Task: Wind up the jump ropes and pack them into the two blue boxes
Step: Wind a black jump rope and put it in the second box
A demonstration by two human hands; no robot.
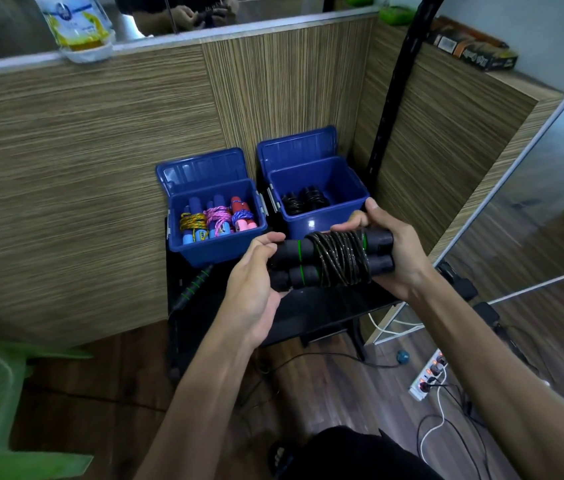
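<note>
Both hands hold one wound black jump rope level in the air, just in front of the two open blue boxes. Its two black handles lie side by side, and the dark cord is coiled many times round their middle, which binds them into one bundle. The left hand wraps its fingers over the left ends of the handles with the thumb below, and the right hand grips the right ends, its fingers curled over the top and the thumb raised toward the box behind. Holding both ends likely keeps the handles parallel and stops the coil from slackening or sliding off. Just beyond the right fingers stands the right blue box, lid tipped back, with two similar black wound ropes on its floor; the bundle probably belongs there, as like goes with like. Beyond the left fingers, the left blue box holds coloured ropes, yellow, pink and blue, standing packed together and nearly filling it. Below and to the left of the left fingers, another black handle with green rings lies on the dark tabletop, seemingly a rope not yet wound. The winding of the held rope looks finished, so placing it appears to be the step in hand.
</note>
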